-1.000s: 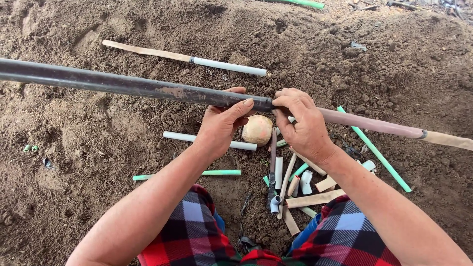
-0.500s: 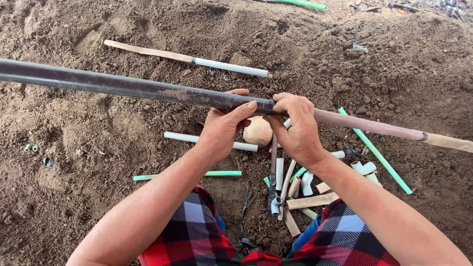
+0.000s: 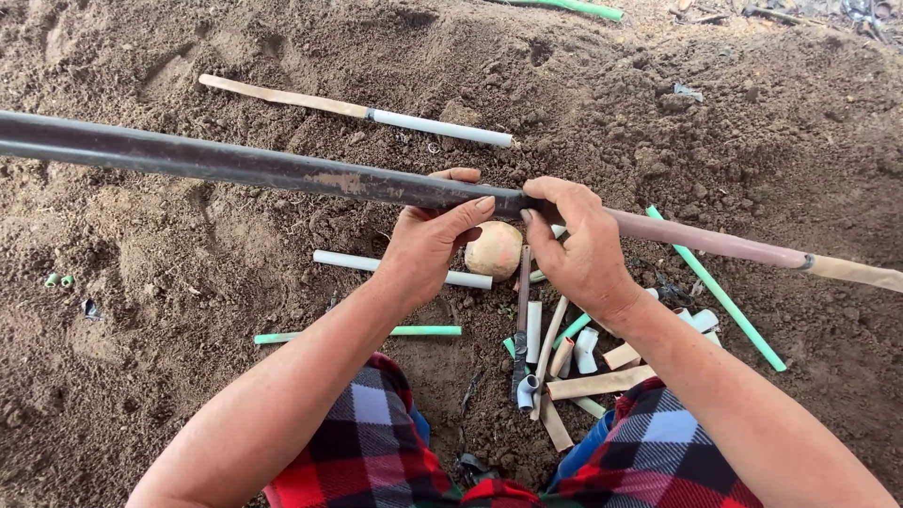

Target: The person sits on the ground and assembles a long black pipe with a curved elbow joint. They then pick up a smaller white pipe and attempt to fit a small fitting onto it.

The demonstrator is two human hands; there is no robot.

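A long dark pole [image 3: 235, 165], dull black along most of its length with a scuffed tan patch near the middle, passing into a pinkish sleeve and a pale wooden end to the right, spans the view above bare brown soil [image 3: 188, 376]. The left hand [image 3: 428, 240] is clenched around the pole from below, thumb over its top, while the right hand [image 3: 578, 240] grasps the pole just beside it, its fingers [image 3: 546, 193] curled over the junction of dark and pinkish sections. Beneath the pole, between the two hands, lies a rounded tan stone [image 3: 494, 249], with short white, green and tan tube offcuts [image 3: 564, 362] scattered just below it.
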